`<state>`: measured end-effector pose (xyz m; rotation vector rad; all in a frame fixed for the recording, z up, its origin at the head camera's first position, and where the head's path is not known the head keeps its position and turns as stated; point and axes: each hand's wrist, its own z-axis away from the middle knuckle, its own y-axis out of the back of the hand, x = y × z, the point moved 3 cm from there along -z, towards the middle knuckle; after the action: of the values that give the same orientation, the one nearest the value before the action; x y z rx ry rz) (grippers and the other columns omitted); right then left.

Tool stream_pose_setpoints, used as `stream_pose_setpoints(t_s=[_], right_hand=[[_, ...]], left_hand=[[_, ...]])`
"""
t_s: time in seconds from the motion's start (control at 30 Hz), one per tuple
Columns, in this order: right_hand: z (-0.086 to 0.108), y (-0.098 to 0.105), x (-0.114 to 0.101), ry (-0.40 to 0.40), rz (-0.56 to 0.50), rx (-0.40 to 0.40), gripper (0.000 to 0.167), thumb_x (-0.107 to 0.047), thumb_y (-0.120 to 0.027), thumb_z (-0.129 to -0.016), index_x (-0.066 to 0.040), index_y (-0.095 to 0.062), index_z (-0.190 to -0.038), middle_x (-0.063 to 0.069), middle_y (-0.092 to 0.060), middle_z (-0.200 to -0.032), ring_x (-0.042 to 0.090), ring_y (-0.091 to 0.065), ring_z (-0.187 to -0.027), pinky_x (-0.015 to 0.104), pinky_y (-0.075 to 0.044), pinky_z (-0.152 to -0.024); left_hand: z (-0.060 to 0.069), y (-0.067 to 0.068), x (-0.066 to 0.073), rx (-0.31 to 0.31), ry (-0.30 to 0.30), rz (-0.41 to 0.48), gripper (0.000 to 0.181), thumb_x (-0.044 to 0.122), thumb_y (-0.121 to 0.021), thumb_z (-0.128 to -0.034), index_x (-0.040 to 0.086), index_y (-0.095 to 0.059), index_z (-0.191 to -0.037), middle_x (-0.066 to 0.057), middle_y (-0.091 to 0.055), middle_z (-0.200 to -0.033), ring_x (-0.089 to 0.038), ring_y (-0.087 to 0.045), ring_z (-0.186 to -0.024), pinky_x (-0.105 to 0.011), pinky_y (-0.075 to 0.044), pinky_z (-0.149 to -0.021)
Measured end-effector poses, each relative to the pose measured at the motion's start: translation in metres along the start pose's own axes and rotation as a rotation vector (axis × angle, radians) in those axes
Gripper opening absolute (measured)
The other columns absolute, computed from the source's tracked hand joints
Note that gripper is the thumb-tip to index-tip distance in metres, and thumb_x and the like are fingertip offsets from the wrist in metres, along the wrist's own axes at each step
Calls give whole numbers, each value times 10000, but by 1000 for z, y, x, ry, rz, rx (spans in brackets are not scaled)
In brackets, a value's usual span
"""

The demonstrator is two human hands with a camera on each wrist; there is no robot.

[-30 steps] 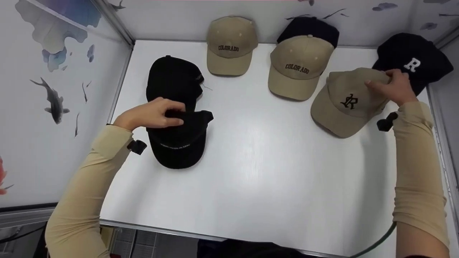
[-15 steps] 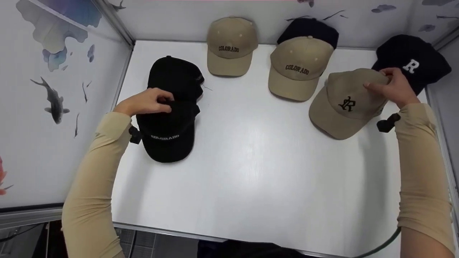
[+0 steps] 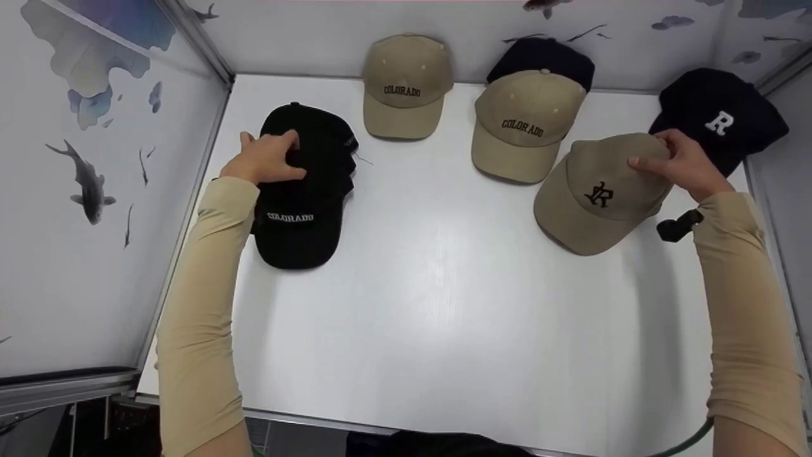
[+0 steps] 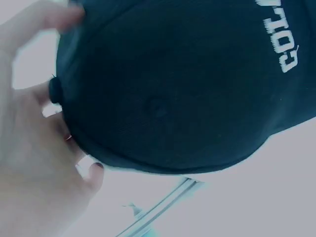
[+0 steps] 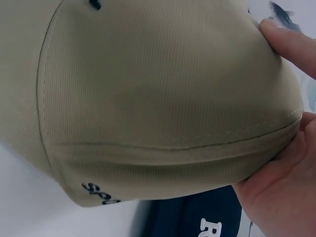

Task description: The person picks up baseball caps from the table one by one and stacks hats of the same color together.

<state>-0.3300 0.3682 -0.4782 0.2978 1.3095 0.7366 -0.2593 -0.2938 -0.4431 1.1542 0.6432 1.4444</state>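
Observation:
On the left, a black COLORADO cap (image 3: 298, 244) overlaps the lower part of another black cap (image 3: 317, 120). My left hand (image 3: 265, 158) lies over the left side of the two, thumb and fingers spread apart. The left wrist view shows that hand (image 4: 34, 153) at the edge of a black cap (image 4: 163, 89), some fingers behind it. At the right, my right hand (image 3: 688, 164) pinches the back of a beige cap with a dark emblem (image 3: 609, 171). In the right wrist view, the thumb and fingers of that hand (image 5: 281, 173) hold the beige crown (image 5: 163, 79).
A beige COLORADO cap (image 3: 406, 82) sits at the back edge of the white table (image 3: 444, 304). Right of it, another beige cap (image 3: 520, 114) overlaps a navy cap (image 3: 539, 54). A navy R cap (image 3: 704, 101) lies in the far right corner. Panels enclose three sides.
The front black cap has moved back and left, farther over the rear one. My left hand moved back and its fingers have spread off the cap. The held beige cap shifted slightly left.

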Motion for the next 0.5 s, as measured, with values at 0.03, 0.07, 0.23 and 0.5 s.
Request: stream_pose_setpoints(t_s=[0.03, 0.07, 0.23, 0.5], right_hand=[[2, -1, -1, 3, -32, -11, 393, -288, -690, -901, -151, -483, -1206, -30, -496, -1062, 101, -473, -921, 175, -383, -749], [3, -2, -3, 6, -62, -22, 360, -268, -679, -912, -154, -486, -1193, -40, -509, -1048, 98, -483, -914, 176, -388, -748], [6, -5, -13, 29, -172, -38, 272, -198, -636, -943, -132, -495, -1166, -72, -580, -976, 85, -533, -873, 187, -413, -741], [5, -11, -28, 70, -297, -39, 335, -111, -650, -928, -118, -579, -1255, -76, -629, -1017, 67, -564, -874, 173, -437, -754]], left_hand=[[-1, -2, -1, 11, 9, -14, 479, 269, -630, -871, 11, -449, -1232, -249, -528, -1158, -414, -468, -1029, -556, -173, -880], [-1, -4, -2, 18, 21, -29, 497, 264, -621, -885, 21, -423, -1270, -260, -495, -1193, -423, -451, -1061, -564, -167, -881], [-3, -16, -7, -35, 99, -16, 606, 230, -503, -970, 93, -213, -1484, -326, -183, -1415, -505, -229, -1262, -637, -175, -932], [-2, -30, -7, -128, 147, 25, 690, 414, -369, -1014, 172, -19, -1557, -297, 97, -1542, -543, -32, -1374, -717, -93, -1015]])
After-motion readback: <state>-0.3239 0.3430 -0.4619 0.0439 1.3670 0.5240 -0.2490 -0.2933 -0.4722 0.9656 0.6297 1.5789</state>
